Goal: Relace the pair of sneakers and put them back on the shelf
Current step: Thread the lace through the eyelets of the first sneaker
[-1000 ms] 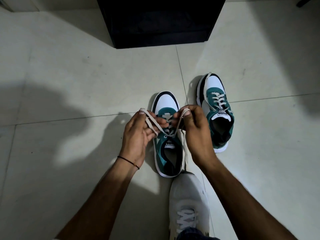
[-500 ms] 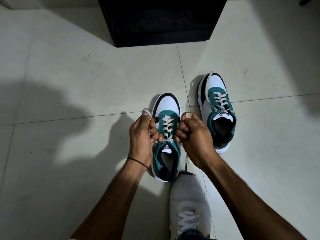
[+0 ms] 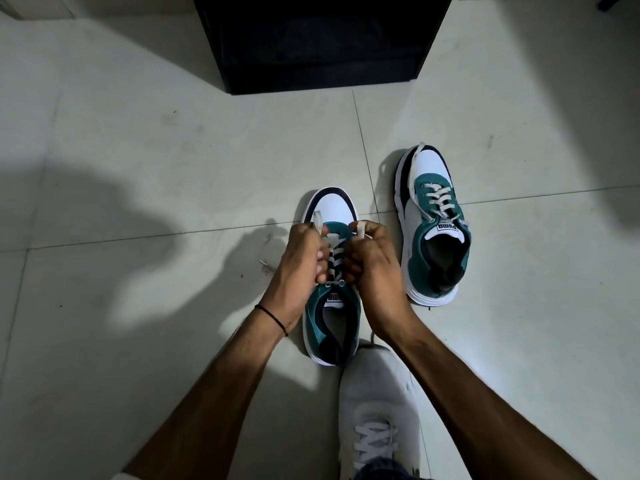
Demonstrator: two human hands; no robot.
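A teal, white and black sneaker [image 3: 333, 209] stands on the tiled floor, toe pointing away from me. My left hand [image 3: 299, 265] grips one end of its cream lace [image 3: 334, 252] at the left of the tongue. My right hand [image 3: 375, 268] grips the other end at the right. Both fists sit close over the eyelets, lace tips poking out above the thumbs. The second sneaker [image 3: 433, 223] of the pair stands to the right, laced, with loose ends trailing. The black shelf [image 3: 322, 43] is straight ahead at the top.
My own white shoe [image 3: 377, 407] is planted just behind the near sneaker's heel. Pale floor tiles [image 3: 138, 150] stretch to the left and right of the shoes. A small scrap lies on the floor to the left of my left hand.
My hands have dropped from holding the lace ends raised and spread to fists close together on the sneaker's eyelets, drawing the lace down.
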